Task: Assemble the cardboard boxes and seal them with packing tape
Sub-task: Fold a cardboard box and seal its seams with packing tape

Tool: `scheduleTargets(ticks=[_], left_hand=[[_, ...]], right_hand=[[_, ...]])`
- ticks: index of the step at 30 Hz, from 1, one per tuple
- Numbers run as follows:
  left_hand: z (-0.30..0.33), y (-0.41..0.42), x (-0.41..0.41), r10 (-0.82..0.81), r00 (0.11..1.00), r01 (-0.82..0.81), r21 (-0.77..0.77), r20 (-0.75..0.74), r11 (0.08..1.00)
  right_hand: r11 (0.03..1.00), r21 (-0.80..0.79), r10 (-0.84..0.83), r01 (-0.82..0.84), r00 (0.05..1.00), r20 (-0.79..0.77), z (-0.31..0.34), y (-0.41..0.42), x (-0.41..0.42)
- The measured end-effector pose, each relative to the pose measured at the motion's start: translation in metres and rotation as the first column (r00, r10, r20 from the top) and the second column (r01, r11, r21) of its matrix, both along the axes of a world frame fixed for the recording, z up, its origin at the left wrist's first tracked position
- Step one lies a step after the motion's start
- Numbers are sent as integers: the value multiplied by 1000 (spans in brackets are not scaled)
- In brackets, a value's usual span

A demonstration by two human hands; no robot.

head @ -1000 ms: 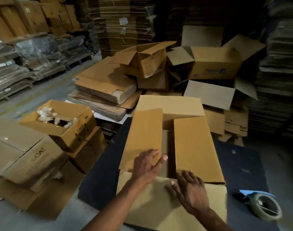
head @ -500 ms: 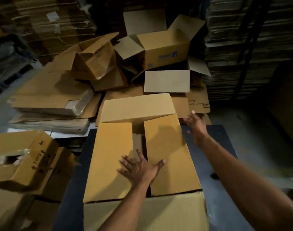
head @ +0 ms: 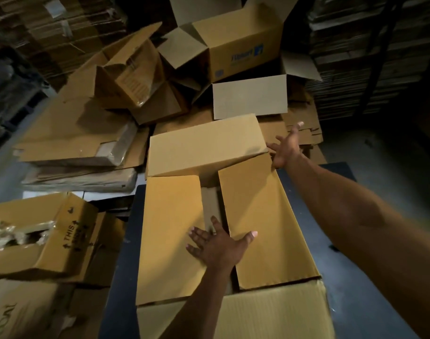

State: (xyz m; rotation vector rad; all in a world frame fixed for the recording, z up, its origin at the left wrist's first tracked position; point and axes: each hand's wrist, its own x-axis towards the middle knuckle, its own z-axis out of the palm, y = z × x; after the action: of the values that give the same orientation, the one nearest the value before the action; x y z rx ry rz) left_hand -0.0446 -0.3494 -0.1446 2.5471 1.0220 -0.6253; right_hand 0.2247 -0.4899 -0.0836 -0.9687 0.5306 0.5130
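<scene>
A brown cardboard box (head: 263, 241) lies on the dark table (head: 126, 241) in front of me. Its two short flaps are folded down with a gap between them. My left hand (head: 216, 245) presses flat across both flaps with spread fingers. The far long flap (head: 204, 145) stands tilted up at the back. My right hand (head: 286, 148) reaches out to that flap's right corner, fingers stretched, touching its edge. The near long flap (head: 270, 314) hangs open toward me. No tape dispenser is in view.
Flat cardboard stacks (head: 74, 133) lie to the left. Open assembled boxes (head: 236, 52) sit behind. A box with plastic scraps (head: 40, 233) stands at my left. Tall stacks of flattened cartons (head: 370, 57) fill the right background.
My right hand left the near flaps and reached out to the far flap's right corner. My view swung right; the tape dispenser dropped out of sight. My left hand stays pressing.
</scene>
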Motion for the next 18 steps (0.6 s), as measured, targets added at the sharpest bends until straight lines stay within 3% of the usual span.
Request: scheduleTargets(ticks=[12,18], left_hand=[[9,-1,-5,57,996,-54,-42,72,998],[17,-8,-19,91,925,-79,-48,370,996]], right_hand=[[998,-51,47,-41,992,113,-24,-11,-8],[904,-233,409,-359,886,220,-42,-43,-31]])
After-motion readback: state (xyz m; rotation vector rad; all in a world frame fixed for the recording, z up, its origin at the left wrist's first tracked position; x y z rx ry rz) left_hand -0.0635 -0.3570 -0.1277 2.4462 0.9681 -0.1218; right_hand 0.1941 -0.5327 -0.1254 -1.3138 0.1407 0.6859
